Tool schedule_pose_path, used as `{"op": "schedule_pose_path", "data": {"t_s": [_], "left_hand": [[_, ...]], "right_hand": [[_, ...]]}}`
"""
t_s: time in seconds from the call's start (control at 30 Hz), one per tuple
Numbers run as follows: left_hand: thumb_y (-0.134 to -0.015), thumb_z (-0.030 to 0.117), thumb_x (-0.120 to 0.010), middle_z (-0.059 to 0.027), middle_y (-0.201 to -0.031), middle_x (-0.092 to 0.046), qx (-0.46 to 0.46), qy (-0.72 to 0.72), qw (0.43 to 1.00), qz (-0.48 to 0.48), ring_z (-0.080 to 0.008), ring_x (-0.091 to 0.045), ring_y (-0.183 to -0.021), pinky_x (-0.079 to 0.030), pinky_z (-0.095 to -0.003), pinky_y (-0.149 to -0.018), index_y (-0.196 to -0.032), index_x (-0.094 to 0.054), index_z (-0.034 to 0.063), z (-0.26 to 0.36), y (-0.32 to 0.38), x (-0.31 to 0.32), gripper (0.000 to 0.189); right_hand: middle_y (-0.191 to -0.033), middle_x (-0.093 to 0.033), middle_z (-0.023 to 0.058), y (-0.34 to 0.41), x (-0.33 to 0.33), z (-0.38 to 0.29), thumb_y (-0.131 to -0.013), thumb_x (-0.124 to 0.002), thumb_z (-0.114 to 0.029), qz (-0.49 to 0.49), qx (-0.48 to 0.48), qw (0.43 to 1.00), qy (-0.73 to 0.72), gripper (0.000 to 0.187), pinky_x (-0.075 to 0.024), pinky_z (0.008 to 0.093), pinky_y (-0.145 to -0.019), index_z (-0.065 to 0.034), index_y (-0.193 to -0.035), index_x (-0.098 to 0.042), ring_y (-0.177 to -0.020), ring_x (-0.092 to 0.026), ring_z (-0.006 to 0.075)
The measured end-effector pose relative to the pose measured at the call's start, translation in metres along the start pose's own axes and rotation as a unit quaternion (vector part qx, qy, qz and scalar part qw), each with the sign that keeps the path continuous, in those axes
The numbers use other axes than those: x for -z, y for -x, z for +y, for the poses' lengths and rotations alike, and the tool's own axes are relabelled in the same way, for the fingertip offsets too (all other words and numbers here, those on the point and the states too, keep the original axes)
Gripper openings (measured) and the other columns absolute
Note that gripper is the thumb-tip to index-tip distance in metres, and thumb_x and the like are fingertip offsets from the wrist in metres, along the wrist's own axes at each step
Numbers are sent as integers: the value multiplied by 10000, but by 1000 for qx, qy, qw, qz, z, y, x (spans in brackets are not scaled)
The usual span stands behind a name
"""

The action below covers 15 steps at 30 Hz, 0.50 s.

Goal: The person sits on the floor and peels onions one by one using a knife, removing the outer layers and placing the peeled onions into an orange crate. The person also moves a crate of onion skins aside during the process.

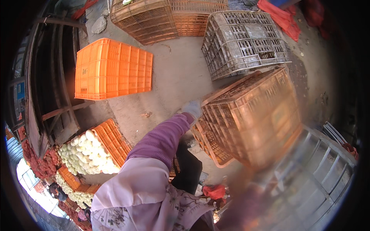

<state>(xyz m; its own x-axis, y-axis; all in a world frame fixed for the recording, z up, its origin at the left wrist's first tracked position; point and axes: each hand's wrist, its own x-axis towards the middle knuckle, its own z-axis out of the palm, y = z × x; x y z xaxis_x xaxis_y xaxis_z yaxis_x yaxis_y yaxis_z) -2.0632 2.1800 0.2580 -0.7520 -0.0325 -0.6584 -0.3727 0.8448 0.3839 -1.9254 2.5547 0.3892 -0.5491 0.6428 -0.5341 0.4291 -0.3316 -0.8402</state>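
My left hand (193,109), in a pale grey glove below a purple sleeve, grips the side edge of a worn orange plastic crate (266,106). The crate stands tilted in front of me on the right, and its side hides my fingertips. My right arm (245,205) reaches forward at the lower right, badly blurred. Whether my right hand touches the crate's near corner cannot be made out. Beneath the tilted crate, another orange crate (214,150) shows partly, with its rim and slatted wall visible.
Ahead stand a bright orange crate (115,69), a dirty grey crate (248,40) and stacked brown-orange crates (144,20). Pale round vegetables (86,153) are heaped at left, near red mesh sacks (42,161). A metal barred frame (326,167) lies right. Another person (59,193) is far left.
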Motion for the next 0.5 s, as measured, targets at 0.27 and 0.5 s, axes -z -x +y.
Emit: {"op": "schedule_pose_path", "data": {"t_s": [0.27, 0.5], "left_hand": [[-827, 176, -648, -122, -1108, -681, 44, -79, 994, -68, -313, -649, -1051, -531, -431, -844, -1172, -616, 105, -79, 4, 0, 354], [-834, 231, -642, -111, -1129, -677, 29, -89, 994, -49, -294, -638, -1078, -531, -419, -864, -1107, -661, 123, -147, 18, -64, 294]], "right_hand": [[-1255, -599, 102, 86, -16, 75, -1011, -442, -392, 48, -52, 997, 18, 482, -521, 393, -916, -21, -1306, -527, -1088, -614, 249], [-1214, -601, 122, 105, 17, 145, -1023, -446, -306, 12, 87, 982, 169, 425, -517, 345, -887, 30, -1259, -553, -1050, -614, 230]]}}
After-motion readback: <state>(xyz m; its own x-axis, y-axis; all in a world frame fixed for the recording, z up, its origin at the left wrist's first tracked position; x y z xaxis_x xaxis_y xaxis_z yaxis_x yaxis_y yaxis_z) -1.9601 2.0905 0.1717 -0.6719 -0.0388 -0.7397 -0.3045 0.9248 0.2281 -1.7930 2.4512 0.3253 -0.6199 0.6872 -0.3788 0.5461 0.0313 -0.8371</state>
